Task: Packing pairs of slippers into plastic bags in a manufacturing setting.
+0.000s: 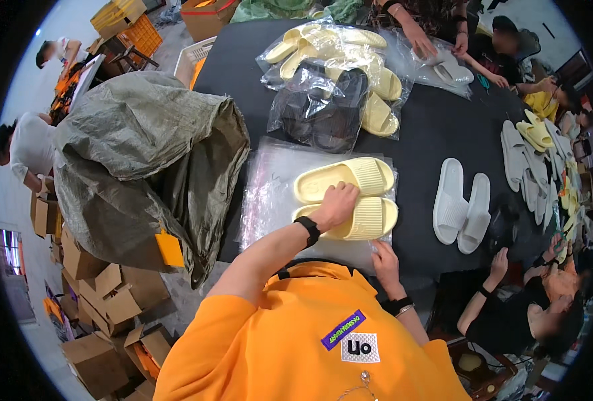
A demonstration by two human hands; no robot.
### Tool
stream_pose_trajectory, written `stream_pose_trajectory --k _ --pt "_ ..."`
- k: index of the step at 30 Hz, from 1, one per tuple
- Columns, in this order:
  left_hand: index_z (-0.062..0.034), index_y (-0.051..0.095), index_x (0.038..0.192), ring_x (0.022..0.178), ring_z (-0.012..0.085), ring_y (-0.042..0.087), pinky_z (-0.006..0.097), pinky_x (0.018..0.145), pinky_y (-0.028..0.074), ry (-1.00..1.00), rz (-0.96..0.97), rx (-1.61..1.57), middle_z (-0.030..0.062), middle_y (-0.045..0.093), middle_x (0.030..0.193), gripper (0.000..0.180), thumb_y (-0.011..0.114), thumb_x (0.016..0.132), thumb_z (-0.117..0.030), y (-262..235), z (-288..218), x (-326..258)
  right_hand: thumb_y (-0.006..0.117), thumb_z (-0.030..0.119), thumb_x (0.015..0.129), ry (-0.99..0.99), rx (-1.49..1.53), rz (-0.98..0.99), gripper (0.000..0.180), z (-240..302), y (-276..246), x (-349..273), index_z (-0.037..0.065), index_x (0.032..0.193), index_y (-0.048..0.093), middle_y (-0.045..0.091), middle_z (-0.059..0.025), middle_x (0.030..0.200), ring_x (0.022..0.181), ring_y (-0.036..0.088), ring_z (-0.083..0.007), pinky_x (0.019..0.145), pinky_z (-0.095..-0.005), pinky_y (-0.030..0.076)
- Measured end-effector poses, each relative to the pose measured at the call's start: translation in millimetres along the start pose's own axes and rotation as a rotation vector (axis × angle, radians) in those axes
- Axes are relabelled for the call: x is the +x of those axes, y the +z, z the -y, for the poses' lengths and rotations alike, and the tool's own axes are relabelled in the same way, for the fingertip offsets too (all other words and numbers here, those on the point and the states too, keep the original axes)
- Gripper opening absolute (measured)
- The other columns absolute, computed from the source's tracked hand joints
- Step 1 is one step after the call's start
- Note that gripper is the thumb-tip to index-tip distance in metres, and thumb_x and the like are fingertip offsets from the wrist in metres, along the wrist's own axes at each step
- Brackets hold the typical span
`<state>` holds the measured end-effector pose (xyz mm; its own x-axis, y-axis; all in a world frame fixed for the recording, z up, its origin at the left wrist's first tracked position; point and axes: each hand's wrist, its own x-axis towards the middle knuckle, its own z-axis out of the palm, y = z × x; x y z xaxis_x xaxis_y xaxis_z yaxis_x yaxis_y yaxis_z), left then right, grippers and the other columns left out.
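Note:
A pair of pale yellow slide sandals (370, 220) lies side by side on a stack of clear plastic bags (263, 207) in front of me. My left hand (338, 204) reaches over the pair, its fingers curled round the inner edges of both straps. Close to the table's near edge, my right hand (385, 264) is closed at the rim of the top bag, just below the nearer sandal; its fingertips show only in part. To the right, a pair of light grey slides (451, 200) rests unwrapped on the black table (420, 144).
Bagged yellow slides (350, 50) and bagged black slides (320, 110) lie beyond the stack. A large grey-green woven sack (142, 147) stands at the left, with cardboard boxes (102, 361) below. Across the table, a person's hands (420, 40) handle bagged white slides (451, 70). More people and loose slides line the right.

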<state>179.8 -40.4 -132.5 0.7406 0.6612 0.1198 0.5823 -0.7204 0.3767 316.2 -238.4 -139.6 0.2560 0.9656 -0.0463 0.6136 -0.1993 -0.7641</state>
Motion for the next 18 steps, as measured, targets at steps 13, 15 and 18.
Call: stream_pose_trajectory --k 13,15,18 --pt "-0.0032 0.05 0.09 0.087 0.032 0.049 0.041 0.072 0.044 -0.289 -0.239 0.184 0.0128 0.052 0.088 0.026 0.059 0.065 -0.004 -49 134 -100 0.052 0.005 0.077 -0.073 -0.24 -0.046 0.026 -8 10 1 0.004 0.102 0.06 0.052 -0.0139 0.115 0.105 0.049 -0.0309 0.089 -0.0431 0.038" --pt "-0.0034 0.05 0.09 0.087 0.0319 0.049 0.04 0.071 0.044 -0.271 -0.259 0.183 0.0126 0.052 0.087 0.024 0.058 0.066 -0.004 -50 134 -100 0.053 0.008 0.078 -0.215 -0.527 -0.109 0.025 15 10 10 0.008 0.101 0.061 0.049 -0.0114 0.123 0.116 0.043 -0.0299 0.097 -0.0471 0.033" --pt "-0.0038 0.05 0.089 0.086 0.0319 0.049 0.04 0.071 0.044 -0.247 -0.282 0.169 0.0121 0.052 0.087 0.022 0.055 0.068 -0.003 -48 135 -99 0.058 0.022 0.08 -0.483 -0.584 0.065 0.031 12 29 29 0.015 0.11 0.06 0.046 -0.0085 0.13 0.124 0.036 -0.0289 0.102 -0.0548 0.023"
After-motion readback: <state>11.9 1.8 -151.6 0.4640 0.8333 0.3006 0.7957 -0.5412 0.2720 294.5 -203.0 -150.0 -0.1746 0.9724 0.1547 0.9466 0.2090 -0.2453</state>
